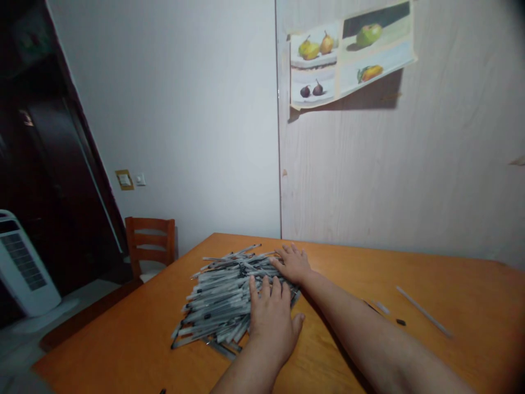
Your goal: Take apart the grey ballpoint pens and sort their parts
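Observation:
A large heap of thin grey pens [223, 298] lies on the orange wooden table [156, 350]. My left hand [273, 320] rests flat on the near right side of the heap, fingers stretched out over the pens. My right hand [293, 264] lies flat on the far right edge of the heap, fingers spread and touching the pens. Neither hand grips anything.
A loose clear pen tube [424, 318], a small black cap [401, 322] and a short pale piece [382, 307] lie on the table at the right. A wooden chair [150, 243] stands at the far left corner. A white appliance [22, 262] sits on the floor at left. A fruit poster [348, 52] hangs on the wall.

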The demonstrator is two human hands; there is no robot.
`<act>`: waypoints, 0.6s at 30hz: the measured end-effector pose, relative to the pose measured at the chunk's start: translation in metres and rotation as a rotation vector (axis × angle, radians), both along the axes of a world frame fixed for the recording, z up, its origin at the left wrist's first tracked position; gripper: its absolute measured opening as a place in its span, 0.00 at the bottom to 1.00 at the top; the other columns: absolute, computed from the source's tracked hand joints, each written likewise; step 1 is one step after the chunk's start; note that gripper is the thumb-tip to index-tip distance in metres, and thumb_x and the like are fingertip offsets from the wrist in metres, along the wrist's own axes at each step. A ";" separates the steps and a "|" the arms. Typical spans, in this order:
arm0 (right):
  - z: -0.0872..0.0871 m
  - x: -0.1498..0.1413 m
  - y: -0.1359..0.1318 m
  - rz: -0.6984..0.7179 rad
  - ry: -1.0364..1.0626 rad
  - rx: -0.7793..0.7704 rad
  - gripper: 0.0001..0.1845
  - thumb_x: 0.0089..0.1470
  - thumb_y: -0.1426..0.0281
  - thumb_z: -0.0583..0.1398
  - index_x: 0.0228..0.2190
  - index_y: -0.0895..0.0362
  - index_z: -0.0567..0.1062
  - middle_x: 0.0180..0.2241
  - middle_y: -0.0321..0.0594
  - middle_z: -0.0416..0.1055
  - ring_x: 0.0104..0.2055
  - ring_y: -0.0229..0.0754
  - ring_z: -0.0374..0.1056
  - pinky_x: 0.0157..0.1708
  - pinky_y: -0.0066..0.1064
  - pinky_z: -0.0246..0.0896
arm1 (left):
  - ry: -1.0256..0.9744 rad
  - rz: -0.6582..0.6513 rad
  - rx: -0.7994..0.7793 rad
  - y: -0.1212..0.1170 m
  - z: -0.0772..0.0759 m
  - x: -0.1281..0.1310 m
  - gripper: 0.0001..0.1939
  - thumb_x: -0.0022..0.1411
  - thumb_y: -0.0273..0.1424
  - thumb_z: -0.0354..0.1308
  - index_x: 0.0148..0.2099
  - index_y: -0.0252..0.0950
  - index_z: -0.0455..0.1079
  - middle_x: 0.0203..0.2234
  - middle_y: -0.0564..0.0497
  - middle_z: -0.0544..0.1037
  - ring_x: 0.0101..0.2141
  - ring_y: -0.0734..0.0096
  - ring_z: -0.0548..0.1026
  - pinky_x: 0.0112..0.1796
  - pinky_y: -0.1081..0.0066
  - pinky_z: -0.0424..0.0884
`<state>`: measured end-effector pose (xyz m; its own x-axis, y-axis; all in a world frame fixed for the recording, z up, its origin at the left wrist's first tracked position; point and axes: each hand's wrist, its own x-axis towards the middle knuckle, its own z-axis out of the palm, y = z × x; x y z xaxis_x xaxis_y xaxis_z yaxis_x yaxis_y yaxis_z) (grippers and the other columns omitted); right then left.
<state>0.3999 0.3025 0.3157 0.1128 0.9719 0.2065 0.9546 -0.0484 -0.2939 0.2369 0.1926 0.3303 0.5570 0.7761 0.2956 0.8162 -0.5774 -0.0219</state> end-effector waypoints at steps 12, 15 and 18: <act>0.005 -0.007 0.027 0.087 -0.035 -0.109 0.43 0.60 0.37 0.40 0.60 0.48 0.70 0.63 0.50 0.64 0.67 0.63 0.54 0.61 0.63 0.43 | -0.006 0.030 -0.006 0.014 -0.010 -0.012 0.32 0.66 0.51 0.46 0.65 0.40 0.68 0.64 0.39 0.67 0.65 0.39 0.58 0.63 0.33 0.28; 0.005 -0.010 0.029 0.070 -0.050 -0.090 0.43 0.61 0.38 0.42 0.59 0.51 0.72 0.61 0.54 0.66 0.64 0.63 0.58 0.60 0.61 0.45 | -0.030 0.028 -0.011 0.017 -0.011 -0.014 0.33 0.66 0.51 0.47 0.65 0.41 0.67 0.64 0.39 0.67 0.65 0.37 0.58 0.63 0.32 0.27; 0.006 -0.014 0.032 0.053 -0.059 -0.088 0.42 0.61 0.39 0.43 0.56 0.55 0.74 0.60 0.58 0.66 0.63 0.64 0.59 0.60 0.59 0.46 | -0.038 0.022 -0.014 0.020 -0.010 -0.016 0.33 0.65 0.51 0.47 0.66 0.41 0.66 0.64 0.39 0.67 0.65 0.37 0.57 0.62 0.31 0.27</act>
<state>0.3857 0.3342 0.3214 0.0509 0.9909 0.1245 0.9720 -0.0206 -0.2339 0.2208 0.2131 0.3206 0.5283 0.7924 0.3050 0.8289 -0.5591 0.0169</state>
